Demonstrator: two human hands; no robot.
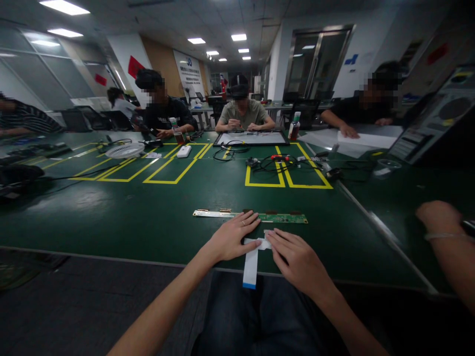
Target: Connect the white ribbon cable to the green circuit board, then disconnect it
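Note:
A white flat ribbon cable (251, 267) with a blue end lies folded at the near table edge, its blue end hanging past the edge. My left hand (233, 237) rests flat, its fingers stretched over a long narrow green circuit board (284, 217) and its thumb pressing on the cable's fold. Part of the board is hidden under those fingers. My right hand (300, 257) has its fingers close together on the folded, right-hand part of the cable; the fingertips partly cover it.
Yellow tape outlines (265, 185) mark the green table (122, 212). Beyond the board lie black cables (267, 163), a white box (184, 151) and bottles (294, 126). Co-workers sit across the table. Another person's forearm (449, 247) rests at the right, past a metal strip (386, 237).

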